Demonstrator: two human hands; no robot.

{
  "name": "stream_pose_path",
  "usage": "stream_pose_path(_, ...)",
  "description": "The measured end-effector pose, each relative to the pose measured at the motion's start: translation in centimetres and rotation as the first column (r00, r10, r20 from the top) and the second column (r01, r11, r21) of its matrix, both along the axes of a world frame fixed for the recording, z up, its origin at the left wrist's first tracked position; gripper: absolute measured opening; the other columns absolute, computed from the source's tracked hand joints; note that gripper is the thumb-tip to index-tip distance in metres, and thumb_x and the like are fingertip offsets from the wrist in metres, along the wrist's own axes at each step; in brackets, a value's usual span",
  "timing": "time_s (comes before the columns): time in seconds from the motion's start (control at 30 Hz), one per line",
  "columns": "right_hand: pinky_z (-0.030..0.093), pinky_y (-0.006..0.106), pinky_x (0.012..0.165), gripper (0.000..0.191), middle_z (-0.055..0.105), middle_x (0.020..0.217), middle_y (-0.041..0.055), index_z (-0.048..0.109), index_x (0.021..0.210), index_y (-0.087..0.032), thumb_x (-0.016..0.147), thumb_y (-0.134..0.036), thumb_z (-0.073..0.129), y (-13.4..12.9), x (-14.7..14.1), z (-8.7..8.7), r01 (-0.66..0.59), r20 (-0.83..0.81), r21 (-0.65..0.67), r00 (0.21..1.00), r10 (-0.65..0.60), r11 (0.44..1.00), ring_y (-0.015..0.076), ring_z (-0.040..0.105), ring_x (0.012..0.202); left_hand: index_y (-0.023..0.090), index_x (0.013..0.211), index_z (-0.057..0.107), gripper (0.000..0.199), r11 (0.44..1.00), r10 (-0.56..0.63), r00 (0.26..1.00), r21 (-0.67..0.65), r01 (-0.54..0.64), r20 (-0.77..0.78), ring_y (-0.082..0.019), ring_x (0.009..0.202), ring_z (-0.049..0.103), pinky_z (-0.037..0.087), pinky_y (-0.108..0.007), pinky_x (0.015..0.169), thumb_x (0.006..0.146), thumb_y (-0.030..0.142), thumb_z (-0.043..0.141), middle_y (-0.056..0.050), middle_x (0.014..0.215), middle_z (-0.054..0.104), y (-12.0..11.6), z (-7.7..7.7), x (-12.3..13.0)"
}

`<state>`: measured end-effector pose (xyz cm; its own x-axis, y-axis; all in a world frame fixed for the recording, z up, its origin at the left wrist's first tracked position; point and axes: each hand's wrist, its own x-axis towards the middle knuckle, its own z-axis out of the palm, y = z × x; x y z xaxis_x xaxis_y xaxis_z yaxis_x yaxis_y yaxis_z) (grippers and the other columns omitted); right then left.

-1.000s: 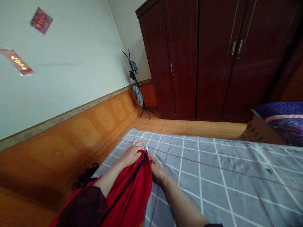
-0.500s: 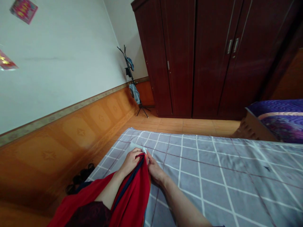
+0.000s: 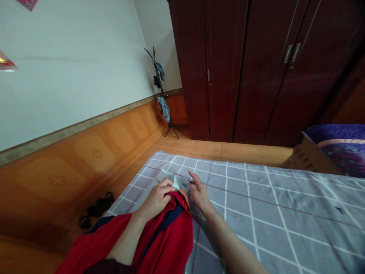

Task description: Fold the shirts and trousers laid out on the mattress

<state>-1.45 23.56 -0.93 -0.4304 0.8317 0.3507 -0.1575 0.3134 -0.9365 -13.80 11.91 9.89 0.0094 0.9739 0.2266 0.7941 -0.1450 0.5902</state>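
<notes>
A red garment with a navy stripe [image 3: 173, 243] spreads from the lower left onto the bed. My left hand [image 3: 155, 199] is closed on its bunched upper edge, thumb and fingers gripping the fabric. An orange patch [image 3: 184, 196] shows at that edge, beside a thin whitish sheet [image 3: 168, 175] whose kind I cannot make out. My right hand [image 3: 199, 194] is just right of the garment, apart from it. Its index finger points up and away while the thumb and other fingers are drawn together. Whatever is at those fingertips is too small to name.
The bed [image 3: 251, 213] has a grey checked cover. Black shoes [image 3: 99, 205] are on the floor to the left. A coat rack [image 3: 162, 91] stands in the corner beside a dark red wardrobe [image 3: 222, 76]. Purple bedding [image 3: 342, 148] lies at the right.
My right hand has left the garment's edge and moved right, its index finger now extended. My left hand keeps its hold, and the red fabric has spread wider. The view has shifted slightly.
</notes>
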Motion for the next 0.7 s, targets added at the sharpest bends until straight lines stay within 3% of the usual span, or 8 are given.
stream_pose_path(0.17, 0.025, 0.043, 0.11, 0.058, 0.045, 0.14, 0.0036, 0.056, 0.126, -0.025, 0.071, -0.009, 0.046, -1.2, 0.4, 0.5, -0.122, 0.06, 0.185, 0.992, 0.113, 0.975, 0.0206, 0.036, 0.131, 0.02, 0.089, 0.068, 0.038, 0.995, -0.101, 0.989, -0.006, 0.101, -0.111, -0.015, 0.095, 0.053, 0.04, -0.025, 0.087, 0.074, -0.002, 0.041, -0.003, 0.096, 0.055, -0.3, -0.5, 0.8)
stream_pose_path(0.27, 0.024, 0.047, 0.11, 0.043, 0.042, 0.142, 0.0046, 0.065, 0.111, -0.026, 0.073, -0.012, 0.051, -2.1, 0.5, 0.8, -0.188, 0.15, 0.267, 0.977, 0.152, 0.945, 0.0243, 0.036, 0.131, 0.021, 0.089, 0.068, 0.039, 0.993, -0.119, 0.978, -0.021, 0.117, -0.172, -0.016, 0.095, 0.052, 0.04, -0.027, 0.087, 0.073, -0.002, 0.041, -0.003, 0.094, 0.056, -0.2, -0.7, 0.7)
stream_pose_path(0.4, 0.03, 0.046, 0.105, 0.018, 0.047, 0.136, 0.0076, 0.064, 0.084, -0.022, 0.072, -0.013, 0.054, -2.1, 0.6, 1.1, -0.051, 0.194, 0.243, 0.981, 0.003, 0.969, 0.0266, 0.041, 0.125, 0.021, 0.086, 0.068, 0.033, 0.997, -0.075, 0.972, -0.005, 0.076, -0.224, -0.018, 0.092, 0.05, 0.04, -0.03, 0.085, 0.077, 0.002, 0.044, -0.003, 0.089, 0.057, -0.2, -0.4, 0.3)
stream_pose_path(0.53, 0.031, 0.046, 0.102, 0.008, 0.05, 0.131, 0.0107, 0.058, 0.077, -0.021, 0.072, -0.016, 0.055, -1.7, 0.6, 1.7, 0.111, 0.157, 0.254, 0.976, -0.154, 0.961, 0.0272, 0.043, 0.12, 0.02, 0.087, 0.065, 0.03, 0.999, -0.034, 0.986, -0.009, 0.033, -0.163, -0.018, 0.092, 0.05, 0.04, -0.031, 0.086, 0.075, 0.001, 0.043, -0.003, 0.087, 0.057, -0.2, -0.6, -0.1)
stream_pose_path(0.63, 0.034, 0.043, 0.1, 0.008, 0.055, 0.125, 0.0095, 0.056, 0.074, -0.022, 0.071, -0.015, 0.055, -2.0, 0.6, 2.3, 0.137, 0.113, 0.261, 0.979, -0.171, 0.956, 0.026, 0.047, 0.115, 0.019, 0.106, 0.057, 0.041, 0.999, 0.041, 0.995, -0.015, -0.042, -0.094, -0.018, 0.092, 0.052, 0.04, -0.03, 0.086, 0.071, 0.001, 0.044, -0.003, 0.093, 0.056, -0.1, -1.0, -0.4)
stream_pose_path(0.7, 0.036, 0.042, 0.097, 0.009, 0.059, 0.119, 0.0082, 0.056, 0.073, -0.023, 0.071, -0.015, 0.055, -2.4, 0.6, 2.8, 0.134, 0.076, 0.268, 0.984, -0.16, 0.954, 0.0249, 0.051, 0.11, 0.019, 0.108, 0.054, 0.042, 0.998, 0.06, 0.993, -0.017, -0.062, -0.103, -0.018, 0.092, 0.052, 0.041, -0.03, 0.085, 0.071, 0.002, 0.044, -0.003, 0.093, 0.056, -0.1, -1.2, -0.5)
